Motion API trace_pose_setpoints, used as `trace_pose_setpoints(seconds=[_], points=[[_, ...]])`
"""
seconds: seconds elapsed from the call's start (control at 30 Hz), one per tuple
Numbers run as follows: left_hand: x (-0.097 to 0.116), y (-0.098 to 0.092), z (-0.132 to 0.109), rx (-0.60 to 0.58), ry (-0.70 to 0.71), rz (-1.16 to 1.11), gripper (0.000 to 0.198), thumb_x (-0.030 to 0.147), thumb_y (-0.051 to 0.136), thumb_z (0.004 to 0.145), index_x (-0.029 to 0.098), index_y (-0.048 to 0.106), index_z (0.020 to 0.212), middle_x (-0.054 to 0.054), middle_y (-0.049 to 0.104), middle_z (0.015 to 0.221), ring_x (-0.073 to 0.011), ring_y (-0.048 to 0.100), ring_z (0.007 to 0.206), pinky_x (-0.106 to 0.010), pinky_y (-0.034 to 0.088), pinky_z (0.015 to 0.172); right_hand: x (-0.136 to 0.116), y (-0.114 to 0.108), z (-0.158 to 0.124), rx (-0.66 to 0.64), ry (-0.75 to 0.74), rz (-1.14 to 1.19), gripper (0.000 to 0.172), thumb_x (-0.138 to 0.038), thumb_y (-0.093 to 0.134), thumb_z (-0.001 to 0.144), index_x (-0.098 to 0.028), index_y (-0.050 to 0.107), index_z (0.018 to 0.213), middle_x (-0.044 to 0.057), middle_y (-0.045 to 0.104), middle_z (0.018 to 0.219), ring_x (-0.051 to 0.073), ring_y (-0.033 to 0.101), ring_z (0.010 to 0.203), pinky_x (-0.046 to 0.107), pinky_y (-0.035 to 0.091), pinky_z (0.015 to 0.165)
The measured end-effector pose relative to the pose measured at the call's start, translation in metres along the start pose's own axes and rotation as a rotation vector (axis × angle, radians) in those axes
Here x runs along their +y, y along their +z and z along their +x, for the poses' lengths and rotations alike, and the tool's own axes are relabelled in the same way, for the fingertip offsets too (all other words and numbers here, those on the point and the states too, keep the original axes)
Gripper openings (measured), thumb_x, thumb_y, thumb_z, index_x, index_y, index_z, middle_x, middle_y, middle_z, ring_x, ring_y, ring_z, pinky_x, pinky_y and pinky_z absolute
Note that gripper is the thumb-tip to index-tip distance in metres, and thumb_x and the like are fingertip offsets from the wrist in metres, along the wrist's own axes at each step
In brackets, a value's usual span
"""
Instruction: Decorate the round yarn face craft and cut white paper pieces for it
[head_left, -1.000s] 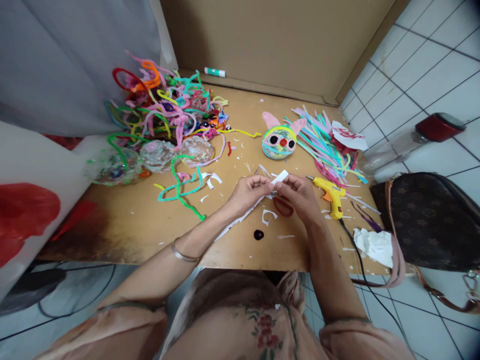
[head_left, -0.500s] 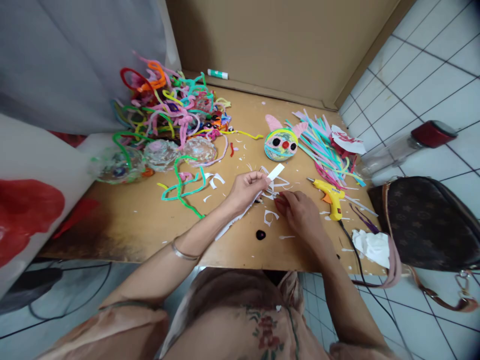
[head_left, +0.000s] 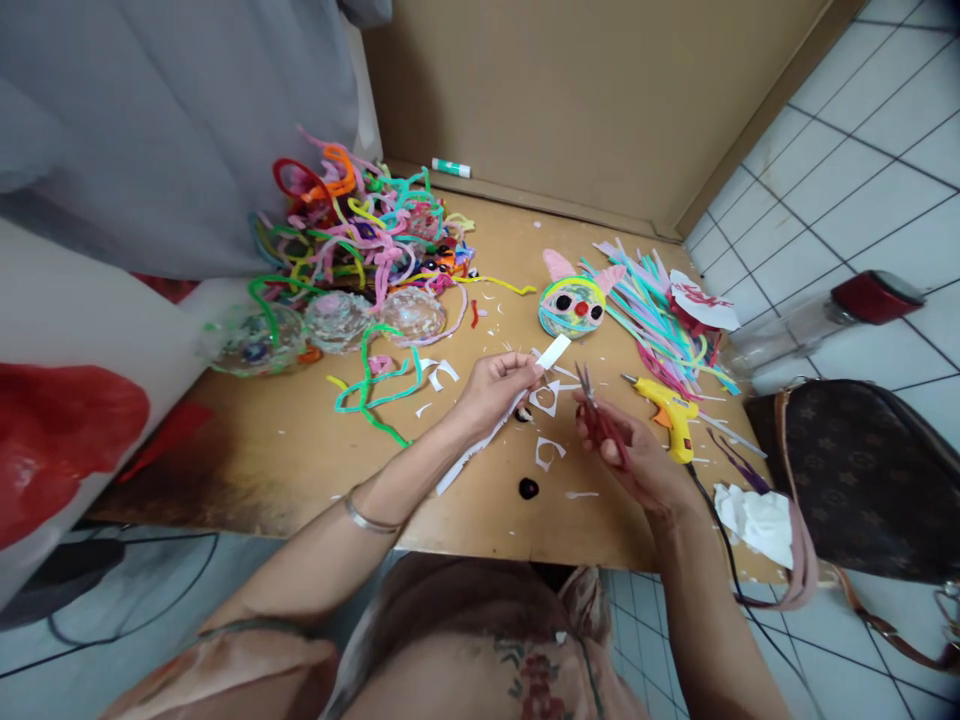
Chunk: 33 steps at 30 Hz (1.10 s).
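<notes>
My left hand (head_left: 496, 392) pinches a white paper strip (head_left: 553, 353); one end sticks out past the fingertips and a longer part hangs below the wrist. Close by on the right, my right hand (head_left: 626, 450) is closed on red-handled scissors (head_left: 602, 420), blades pointing up and slightly apart, not touching the strip. Under and between the hands lie cut paper scraps (head_left: 550, 453) and a black round piece (head_left: 529, 488). Beyond them sits a ball with pink ears, black eyes and a red nose (head_left: 571, 306).
A yellow glue gun (head_left: 673, 413) and its cord lie right of my right hand, near a brown bag (head_left: 877, 480) and crumpled tissue (head_left: 754, 520). Pipe cleaners (head_left: 652, 300) lie back right; a tangled colourful pile (head_left: 360, 240) and clear balls (head_left: 412, 317) stand left.
My right hand has lifted from the table, now with the scissors in its grip. My left hand still holds the strip. The view has shifted slightly.
</notes>
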<state>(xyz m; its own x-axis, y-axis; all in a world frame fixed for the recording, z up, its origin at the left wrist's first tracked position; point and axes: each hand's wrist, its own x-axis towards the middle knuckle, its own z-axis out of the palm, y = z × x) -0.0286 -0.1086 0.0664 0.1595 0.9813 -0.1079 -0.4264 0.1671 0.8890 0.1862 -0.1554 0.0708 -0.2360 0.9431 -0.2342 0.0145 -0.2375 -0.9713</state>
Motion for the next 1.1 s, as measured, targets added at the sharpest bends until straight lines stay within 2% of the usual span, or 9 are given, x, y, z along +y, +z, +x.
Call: trace_pose_setpoints(seconds=[0.13, 0.37, 0.5, 0.67, 0.73, 0.8, 0.9, 1.0, 1.1], points=[[0.002, -0.004, 0.002, 0.019, 0.000, 0.021, 0.026, 0.036, 0.077, 0.064, 0.015, 0.061, 0.064, 0.004, 0.053, 0.054, -0.0044, 0.040, 0.044, -0.021, 0.028, 0.047, -0.009, 0.005, 0.013, -0.096, -0.090, -0.087, 0.070, -0.072, 0.082, 0.059, -0.023, 0.069, 0.107, 0.000, 0.057, 0.077, 0.016, 0.049, 0.070, 0.028, 0.040, 0.063], [-0.001, -0.006, 0.003, 0.000, -0.016, -0.023, 0.026, 0.035, 0.079, 0.065, 0.015, 0.062, 0.069, 0.004, 0.054, 0.055, -0.0049, 0.042, 0.047, -0.020, 0.030, 0.048, -0.024, 0.036, 0.033, -0.172, -0.092, -0.259, 0.059, -0.067, 0.082, 0.061, -0.021, 0.064, 0.094, -0.003, 0.052, 0.072, 0.013, 0.044, 0.064, 0.026, 0.038, 0.058], [-0.001, -0.004, 0.003, 0.025, -0.025, -0.058, 0.024, 0.032, 0.079, 0.065, 0.015, 0.063, 0.070, 0.002, 0.058, 0.055, -0.0069, 0.050, 0.051, -0.020, 0.038, 0.052, -0.021, 0.046, 0.037, -0.092, -0.154, -0.315, 0.053, -0.068, 0.078, 0.065, -0.021, 0.064, 0.086, -0.002, 0.051, 0.073, 0.014, 0.044, 0.066, 0.027, 0.037, 0.061], [-0.009, -0.005, 0.005, 0.009, -0.038, -0.030, 0.025, 0.035, 0.077, 0.069, 0.015, 0.062, 0.073, -0.001, 0.064, 0.063, -0.0093, 0.056, 0.057, -0.022, 0.045, 0.058, -0.009, 0.043, 0.037, 0.033, -0.164, -0.461, 0.051, -0.058, 0.078, 0.067, -0.020, 0.067, 0.099, -0.005, 0.048, 0.067, 0.013, 0.043, 0.060, 0.028, 0.035, 0.060], [-0.013, -0.007, 0.006, 0.022, 0.001, 0.116, 0.021, 0.034, 0.072, 0.074, 0.015, 0.062, 0.074, 0.001, 0.062, 0.061, -0.0095, 0.053, 0.055, -0.023, 0.043, 0.057, -0.004, 0.039, 0.036, 0.114, -0.197, -0.549, 0.050, -0.058, 0.073, 0.071, -0.020, 0.067, 0.103, -0.003, 0.054, 0.068, 0.015, 0.048, 0.061, 0.029, 0.037, 0.061], [-0.015, -0.009, 0.008, 0.058, 0.095, 0.395, 0.012, 0.028, 0.068, 0.077, 0.016, 0.064, 0.076, 0.001, 0.061, 0.064, -0.0110, 0.052, 0.059, -0.025, 0.045, 0.061, 0.002, 0.034, 0.035, 0.290, -0.229, -0.726, 0.047, -0.055, 0.070, 0.074, -0.021, 0.066, 0.105, 0.001, 0.063, 0.074, 0.019, 0.055, 0.066, 0.030, 0.039, 0.062], [-0.015, -0.013, 0.008, 0.086, 0.284, 0.797, 0.014, 0.014, 0.068, 0.072, 0.017, 0.069, 0.085, -0.004, 0.066, 0.087, -0.0180, 0.060, 0.085, -0.034, 0.050, 0.085, 0.011, 0.027, 0.033, 0.472, -0.206, -1.090, 0.036, -0.044, 0.068, 0.076, -0.021, 0.066, 0.103, 0.007, 0.070, 0.086, 0.024, 0.061, 0.075, 0.031, 0.038, 0.063], [-0.012, -0.015, 0.003, 0.066, 0.401, 0.931, 0.027, 0.012, 0.066, 0.074, 0.016, 0.070, 0.101, -0.011, 0.065, 0.111, -0.0246, 0.058, 0.111, -0.041, 0.045, 0.102, 0.017, 0.021, 0.031, 0.403, -0.183, -1.361, 0.030, -0.037, 0.064, 0.080, -0.018, 0.067, 0.104, 0.012, 0.071, 0.097, 0.027, 0.063, 0.084, 0.034, 0.041, 0.067], [-0.010, -0.014, -0.005, 0.072, 0.426, 0.888, 0.029, 0.016, 0.063, 0.081, 0.015, 0.070, 0.109, -0.013, 0.064, 0.116, -0.0239, 0.059, 0.111, -0.039, 0.047, 0.100, 0.016, 0.019, 0.027, 0.306, -0.247, -1.482, 0.033, -0.035, 0.061, 0.085, -0.015, 0.067, 0.111, 0.018, 0.070, 0.104, 0.032, 0.061, 0.093, 0.039, 0.043, 0.074]])
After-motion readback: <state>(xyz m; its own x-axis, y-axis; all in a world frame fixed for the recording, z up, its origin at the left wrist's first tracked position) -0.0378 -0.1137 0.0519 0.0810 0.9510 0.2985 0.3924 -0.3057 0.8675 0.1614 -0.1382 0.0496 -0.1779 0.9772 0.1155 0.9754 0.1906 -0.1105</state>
